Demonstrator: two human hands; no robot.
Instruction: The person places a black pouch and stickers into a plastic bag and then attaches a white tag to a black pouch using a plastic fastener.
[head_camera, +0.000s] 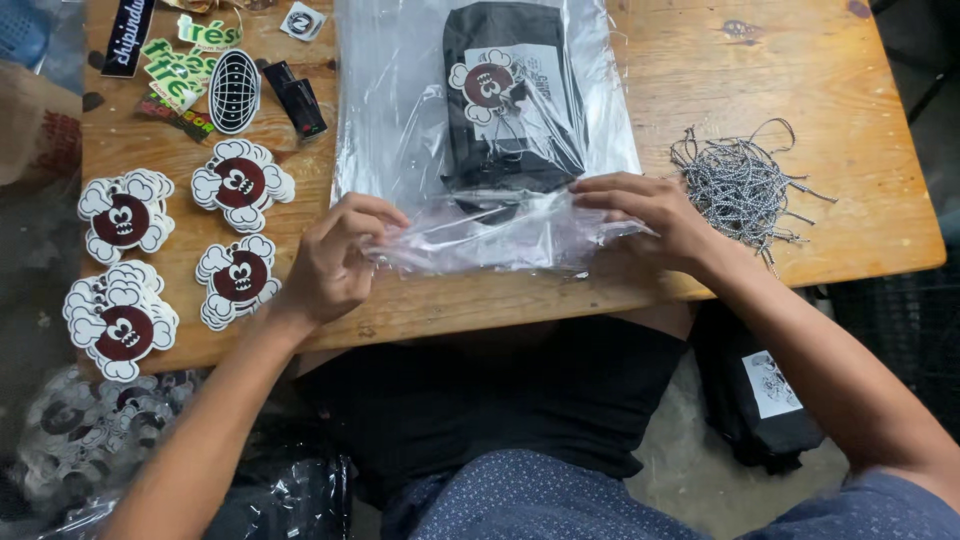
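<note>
The clear plastic bag with the folded black garment lies mid-desk. Your left hand and right hand pinch its near flap; fold evenly, pressing air out, clear of the stickers left of the bag.

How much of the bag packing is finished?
Done: the folded black garment with its cartoon sticker lies inside the clear plastic bag. In hand: left hand and right hand fold its open end. Left: the flap isn't flat or sealed.
</note>
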